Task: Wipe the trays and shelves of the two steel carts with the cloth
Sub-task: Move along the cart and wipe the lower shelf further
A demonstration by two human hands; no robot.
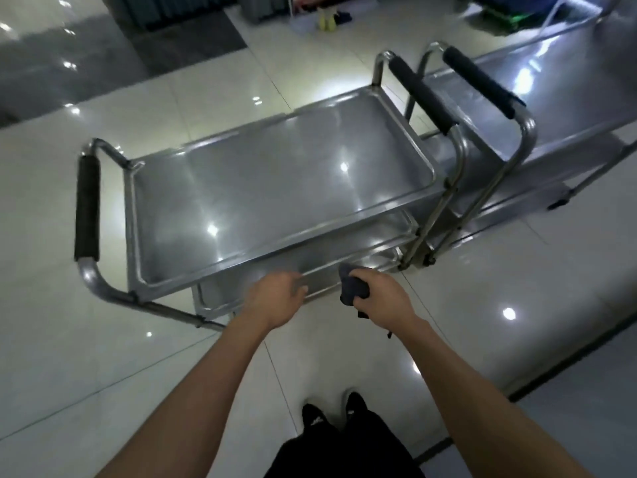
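A steel cart stands in front of me, its bare top tray [275, 188] shining under the lights. Below it the near rim of a lower shelf [220, 298] shows. My right hand [382, 294] grips a dark bunched cloth [351, 288] just off the near edge of the cart, by the lower shelf. My left hand [275, 298] hovers beside it at the tray's near edge, fingers loosely curled and holding nothing. A second steel cart [568, 98] is parked end to end at the right, its handle next to the first cart's.
Black foam-covered handles stick out at the first cart's left end [88, 208] and right end [420, 94], with the second cart's handle [479, 81] alongside. Glossy tiled floor surrounds the carts. My feet [344, 412] stand close behind. Clutter lies far back.
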